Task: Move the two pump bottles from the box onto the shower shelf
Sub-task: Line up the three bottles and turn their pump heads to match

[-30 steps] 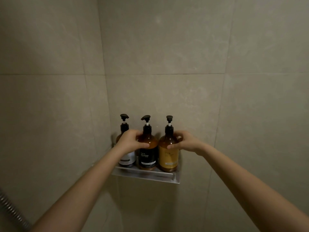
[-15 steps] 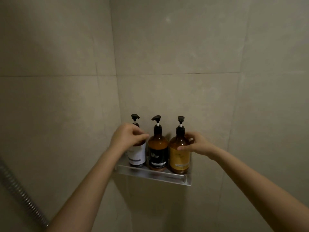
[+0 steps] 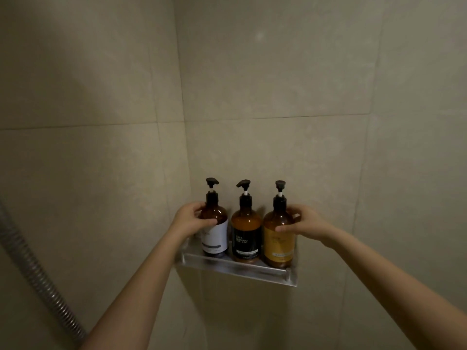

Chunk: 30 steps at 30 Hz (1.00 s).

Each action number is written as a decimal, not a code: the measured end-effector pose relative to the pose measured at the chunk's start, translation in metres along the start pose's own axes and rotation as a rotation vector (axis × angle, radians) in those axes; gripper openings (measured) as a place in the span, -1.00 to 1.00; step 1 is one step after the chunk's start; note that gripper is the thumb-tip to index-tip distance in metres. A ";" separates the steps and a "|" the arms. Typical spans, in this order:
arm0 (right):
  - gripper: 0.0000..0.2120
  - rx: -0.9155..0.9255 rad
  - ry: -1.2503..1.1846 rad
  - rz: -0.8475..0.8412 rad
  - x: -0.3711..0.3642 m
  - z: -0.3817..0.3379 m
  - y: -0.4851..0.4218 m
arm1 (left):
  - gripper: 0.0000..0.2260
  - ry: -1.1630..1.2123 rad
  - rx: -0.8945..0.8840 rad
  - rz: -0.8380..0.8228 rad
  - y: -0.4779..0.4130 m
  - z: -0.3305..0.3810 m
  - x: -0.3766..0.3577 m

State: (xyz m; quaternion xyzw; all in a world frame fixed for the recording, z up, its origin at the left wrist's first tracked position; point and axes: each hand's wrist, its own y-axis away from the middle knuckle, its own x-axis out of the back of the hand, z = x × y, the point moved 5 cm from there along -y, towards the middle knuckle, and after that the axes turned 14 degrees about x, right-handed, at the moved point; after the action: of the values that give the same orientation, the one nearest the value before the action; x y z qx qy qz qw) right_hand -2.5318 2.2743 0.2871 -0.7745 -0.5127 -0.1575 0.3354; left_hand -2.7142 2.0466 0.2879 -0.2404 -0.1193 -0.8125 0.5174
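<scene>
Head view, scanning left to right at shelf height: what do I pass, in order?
shower hose → left hand → white-label bottle → black-label bottle → yellow-label bottle → right hand

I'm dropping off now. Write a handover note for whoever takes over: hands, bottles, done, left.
Left hand grips the white-label bottle; right hand grips the yellow-label bottle.
Both stand upright on the shower shelf, the black-label bottle between them. Box not in view.
Done: bottles on shelf.
Left: release both, withdraw hands.
</scene>
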 end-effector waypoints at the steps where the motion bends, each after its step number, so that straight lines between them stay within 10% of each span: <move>1: -0.45 0.002 -0.007 0.006 0.000 0.000 0.001 | -0.44 0.006 -0.001 0.015 -0.001 -0.001 0.000; 30: -0.47 -0.021 -0.039 0.004 -0.002 0.001 0.002 | -0.44 0.038 0.065 -0.048 -0.012 -0.008 0.006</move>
State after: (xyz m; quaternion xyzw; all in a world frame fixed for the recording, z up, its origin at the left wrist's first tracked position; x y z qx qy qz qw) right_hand -2.5305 2.2734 0.2842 -0.7819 -0.5160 -0.1469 0.3175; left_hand -2.7292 2.0434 0.2850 -0.2050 -0.1415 -0.8249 0.5075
